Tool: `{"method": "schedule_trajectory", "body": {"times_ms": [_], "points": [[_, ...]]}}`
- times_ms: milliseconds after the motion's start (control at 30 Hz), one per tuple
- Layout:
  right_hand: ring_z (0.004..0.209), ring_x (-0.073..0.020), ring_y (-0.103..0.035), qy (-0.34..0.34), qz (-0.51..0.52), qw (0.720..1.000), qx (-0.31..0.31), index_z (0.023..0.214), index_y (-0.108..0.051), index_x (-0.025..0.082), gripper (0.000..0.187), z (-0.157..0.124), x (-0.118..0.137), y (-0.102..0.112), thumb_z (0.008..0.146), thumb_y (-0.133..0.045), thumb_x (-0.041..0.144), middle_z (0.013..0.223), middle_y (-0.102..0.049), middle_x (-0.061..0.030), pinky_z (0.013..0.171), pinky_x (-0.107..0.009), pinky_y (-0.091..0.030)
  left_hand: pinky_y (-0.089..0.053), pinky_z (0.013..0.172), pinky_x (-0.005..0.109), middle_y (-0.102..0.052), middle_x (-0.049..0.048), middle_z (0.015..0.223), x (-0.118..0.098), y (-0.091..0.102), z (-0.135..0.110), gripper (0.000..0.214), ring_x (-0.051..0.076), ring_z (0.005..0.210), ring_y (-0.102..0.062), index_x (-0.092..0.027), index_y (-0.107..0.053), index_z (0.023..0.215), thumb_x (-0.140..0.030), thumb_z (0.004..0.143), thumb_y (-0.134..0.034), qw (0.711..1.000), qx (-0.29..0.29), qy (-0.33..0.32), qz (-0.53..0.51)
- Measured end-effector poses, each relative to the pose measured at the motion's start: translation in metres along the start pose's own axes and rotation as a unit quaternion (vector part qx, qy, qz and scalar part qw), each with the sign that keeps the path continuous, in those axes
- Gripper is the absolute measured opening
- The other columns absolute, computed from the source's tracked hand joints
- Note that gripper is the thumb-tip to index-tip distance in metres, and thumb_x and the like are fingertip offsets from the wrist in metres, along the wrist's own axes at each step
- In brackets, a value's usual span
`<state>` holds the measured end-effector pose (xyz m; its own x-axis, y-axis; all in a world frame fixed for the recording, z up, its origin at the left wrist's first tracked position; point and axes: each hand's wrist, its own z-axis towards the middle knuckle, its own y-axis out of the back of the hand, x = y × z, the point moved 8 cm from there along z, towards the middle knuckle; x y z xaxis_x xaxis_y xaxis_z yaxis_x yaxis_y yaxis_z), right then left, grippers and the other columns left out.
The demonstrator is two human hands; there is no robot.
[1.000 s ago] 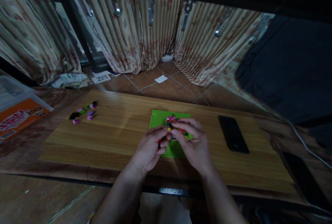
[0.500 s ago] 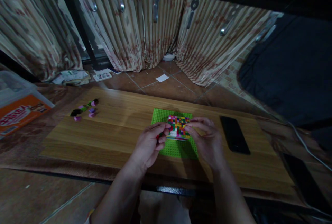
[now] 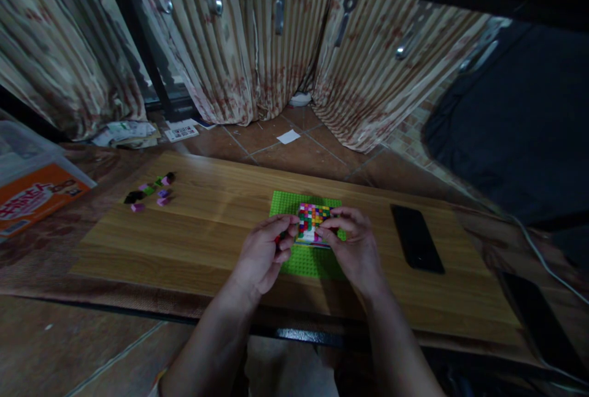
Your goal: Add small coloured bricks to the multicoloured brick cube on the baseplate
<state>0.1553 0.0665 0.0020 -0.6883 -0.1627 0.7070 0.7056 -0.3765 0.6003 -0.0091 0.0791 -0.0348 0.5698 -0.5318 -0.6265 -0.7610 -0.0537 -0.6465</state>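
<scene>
Both forearms rise from the lower edge of the view and slant inward; the left hand [image 3: 267, 250] is half curled, its thumb and forefinger drawn together at the left edge of a multicoloured block panel [image 3: 311, 215], its other fingers folded around a small red piece [image 3: 277, 238]; the right hand [image 3: 353, 243] comes in from the other side with bent wrist, thumb and forefinger close together over the panel's studs, and whether a piece is pinched there I cannot tell; the two hands stand apart, with part of the panel showing between their fingertips; the panel lies over a green baseplate [image 3: 306, 262] on the wooden tabletop [image 3: 184, 243]; a black phone [image 3: 417, 238] lies to the right of the right hand; loose pieces [image 3: 148, 190] sit well apart at the tabletop's far left.
</scene>
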Motion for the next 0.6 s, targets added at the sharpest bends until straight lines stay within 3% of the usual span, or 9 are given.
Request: {"method": "schedule_trajectory", "body": {"times_ms": [267,600], "points": [[0.103,-0.0245,-0.056,-0.024,0.038,0.999,-0.001,0.070,-0.073,0.027,0.005,-0.001,-0.006,-0.004,0.074,-0.072,0.029,0.105,-0.059,-0.0034,0.092,-0.045,-0.043,-0.014,0.035,0.013,-0.049,-0.0009,0.066,0.001,0.000,-0.001,0.013,0.001,0.044,-0.032,-0.009,-0.065,0.083,-0.017,0.073,-0.067,1.000,-0.005,0.000,-0.003],[0.103,-0.0236,-0.054,0.019,-0.036,0.999,-0.023,0.075,-0.074,0.028,0.013,-0.005,0.008,-0.006,0.084,-0.065,0.029,0.104,-0.059,-0.0044,0.089,-0.042,-0.042,-0.014,0.035,0.013,-0.050,-0.0005,0.066,0.005,-0.002,-0.001,0.013,0.000,0.044,-0.033,-0.008,-0.065,0.084,-0.017,0.076,-0.063,1.000,-0.014,0.009,-0.001]]}}
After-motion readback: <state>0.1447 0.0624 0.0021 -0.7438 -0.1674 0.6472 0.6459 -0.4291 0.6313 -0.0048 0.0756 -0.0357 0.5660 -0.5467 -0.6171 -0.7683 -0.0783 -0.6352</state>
